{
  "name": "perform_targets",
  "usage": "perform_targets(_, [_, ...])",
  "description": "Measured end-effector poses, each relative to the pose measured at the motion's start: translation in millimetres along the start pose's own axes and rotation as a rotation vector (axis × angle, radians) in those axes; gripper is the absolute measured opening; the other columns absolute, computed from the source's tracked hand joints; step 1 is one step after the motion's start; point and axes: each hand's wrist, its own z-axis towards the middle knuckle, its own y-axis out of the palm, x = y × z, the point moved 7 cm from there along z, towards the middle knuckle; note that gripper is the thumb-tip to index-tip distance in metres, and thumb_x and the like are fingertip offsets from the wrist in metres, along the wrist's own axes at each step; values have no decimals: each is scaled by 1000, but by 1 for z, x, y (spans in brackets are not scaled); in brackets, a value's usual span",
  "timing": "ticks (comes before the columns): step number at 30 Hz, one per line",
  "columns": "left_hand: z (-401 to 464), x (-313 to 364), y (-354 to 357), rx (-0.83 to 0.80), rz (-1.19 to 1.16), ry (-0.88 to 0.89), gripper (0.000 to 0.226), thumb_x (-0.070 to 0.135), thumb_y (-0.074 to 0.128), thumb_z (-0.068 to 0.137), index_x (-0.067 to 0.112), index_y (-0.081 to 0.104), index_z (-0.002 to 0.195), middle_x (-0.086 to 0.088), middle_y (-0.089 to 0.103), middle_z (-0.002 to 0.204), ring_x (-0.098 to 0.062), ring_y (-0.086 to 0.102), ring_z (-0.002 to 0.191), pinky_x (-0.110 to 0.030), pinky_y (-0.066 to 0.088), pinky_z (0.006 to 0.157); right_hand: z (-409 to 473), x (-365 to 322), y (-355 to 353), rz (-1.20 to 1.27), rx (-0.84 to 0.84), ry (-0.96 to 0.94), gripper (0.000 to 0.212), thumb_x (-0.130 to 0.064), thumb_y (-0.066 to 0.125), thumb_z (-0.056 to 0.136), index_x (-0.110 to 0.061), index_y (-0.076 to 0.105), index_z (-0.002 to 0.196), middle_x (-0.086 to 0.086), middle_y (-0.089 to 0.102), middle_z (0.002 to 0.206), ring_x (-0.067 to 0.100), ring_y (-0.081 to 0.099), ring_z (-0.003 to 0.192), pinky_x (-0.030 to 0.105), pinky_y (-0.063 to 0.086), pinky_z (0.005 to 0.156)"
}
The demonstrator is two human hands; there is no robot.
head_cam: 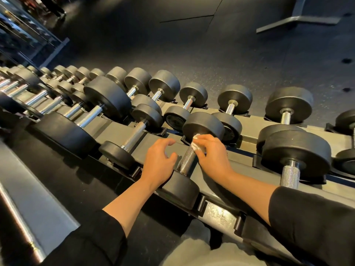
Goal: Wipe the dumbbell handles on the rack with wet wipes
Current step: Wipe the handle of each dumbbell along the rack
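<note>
A black dumbbell with a knurled steel handle [187, 161] lies on the upper tier of the grey rack [221, 212], straight in front of me. My right hand [210, 152] grips a white wet wipe [196, 144] wrapped around the far end of that handle, close to the far weight head [203, 125]. Left of the handle, my left hand [159, 162] hovers with loosely curled fingers and holds nothing. The near weight head [180, 189] sits below both hands.
More dumbbells fill both tiers, running off to the left [132, 135] and to the right [290, 169]. Beyond the rack lies dark rubber floor with a grey machine base [295, 22] at the far right. A mirror wall [23, 35] stands far left.
</note>
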Motion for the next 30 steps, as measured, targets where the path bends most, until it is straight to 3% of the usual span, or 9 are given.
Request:
perform_targets(3, [12,-3,9,-248,-185,14,50,14,56,92,26,40,138,6,48,135,-15,53,112,-27,42,94,3,0,-6,25,33,-6,28,-12,67,86,-18,69,114,-3,62,120,15,55,112,36,47,98])
perform_targets(5, [31,-6,8,-326,-186,70,55,16,56,93,27,35,143,8,43,140,-12,50,116,-22,41,95,3,-6,-8,-15,58,-30,25,-10,69,84,-15,71,109,-2,64,115,14,59,106,32,49,95])
perform_targets(7, [55,-6,7,-344,-134,161,57,15,56,93,24,33,145,9,39,142,-7,48,112,-9,37,83,3,-13,-9,-82,71,-35,24,-9,69,83,-14,72,107,-1,65,111,13,59,101,29,49,92])
perform_targets(10, [82,-2,10,-397,-48,372,60,13,56,93,22,31,147,5,34,149,-9,42,126,-13,29,95,0,-21,-7,-179,41,-2,21,-14,71,82,-17,73,103,-3,65,104,10,60,93,24,49,83])
perform_targets(16, [104,-1,25,-555,127,803,69,16,56,93,26,19,151,8,18,157,-14,27,141,-33,28,114,-11,-41,0,-177,-283,239,17,-16,78,74,-19,74,90,-7,68,91,9,64,84,33,55,78])
perform_targets(21, [121,-6,26,-658,-2,953,69,9,56,92,26,22,150,8,18,157,-14,24,142,-31,29,113,16,-69,-15,-238,45,215,21,-17,73,82,-16,72,102,-3,67,97,6,61,85,23,50,78])
perform_targets(24, [127,-14,29,-707,-25,1037,74,9,56,92,30,16,151,11,12,159,-13,22,143,-33,33,112,36,-67,9,-510,-77,266,31,-9,66,84,-20,68,114,-1,65,114,14,58,102,28,46,90])
perform_targets(26, [130,-19,31,-691,-30,1083,77,10,55,92,32,12,152,13,7,159,-15,33,138,-31,40,107,40,-60,18,-648,-165,328,38,-7,62,85,-22,65,120,-2,63,121,16,55,111,29,42,96])
perform_targets(30, [129,-27,38,-622,-50,1139,83,11,56,90,32,4,152,14,-1,159,-21,61,101,-25,51,82,29,-66,19,-654,-228,395,30,-11,61,89,-21,67,117,-3,63,121,15,53,109,11,30,87])
